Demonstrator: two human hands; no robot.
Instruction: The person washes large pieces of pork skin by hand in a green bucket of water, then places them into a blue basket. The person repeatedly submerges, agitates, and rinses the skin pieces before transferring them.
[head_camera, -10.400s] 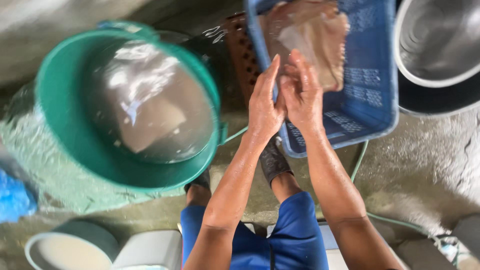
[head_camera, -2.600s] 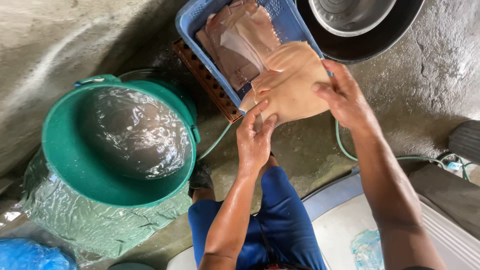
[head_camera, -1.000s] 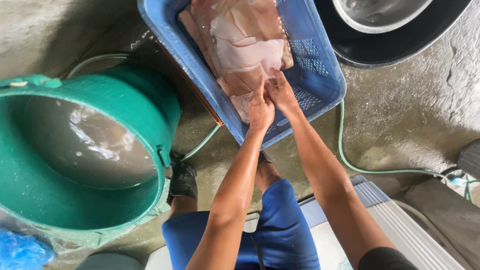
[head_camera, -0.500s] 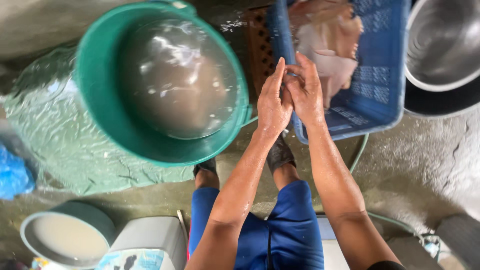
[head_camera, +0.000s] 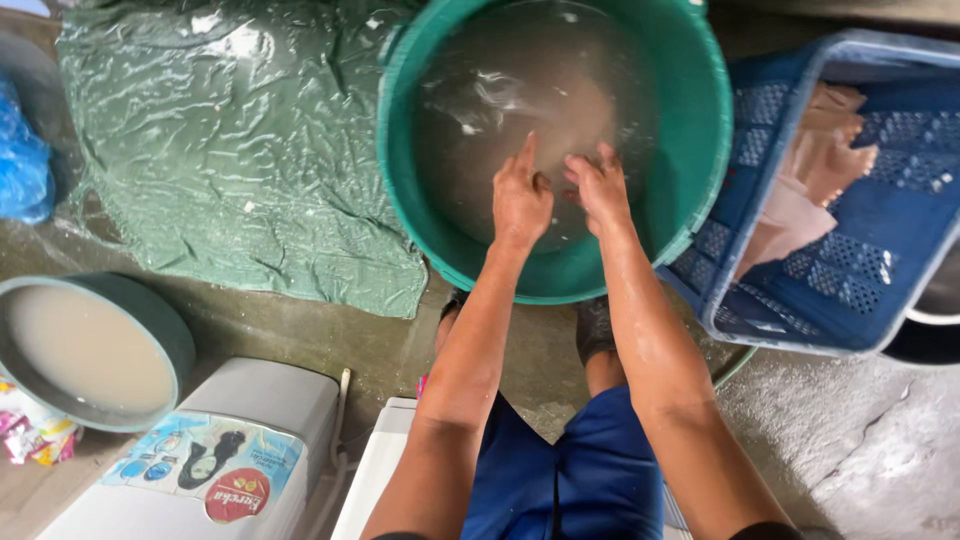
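Seen from the head camera, the left hand (head_camera: 522, 200) and right hand (head_camera: 600, 188) have moved from the blue basket (head_camera: 770, 170) of pale sheets (head_camera: 812, 190) into the green tub (head_camera: 700, 120) of murky water, fingers loosely open, empty.

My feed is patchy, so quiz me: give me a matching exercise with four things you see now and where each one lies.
Things:
1. green tub
2. blue basket
3. green tarp
4. grey basin

Places:
A. far left, holding milky water
B. right side, holding pale tan sheets
C. centre, under both hands
D. spread flat on the floor, top left

Pairs: 1-C, 2-B, 3-D, 4-A
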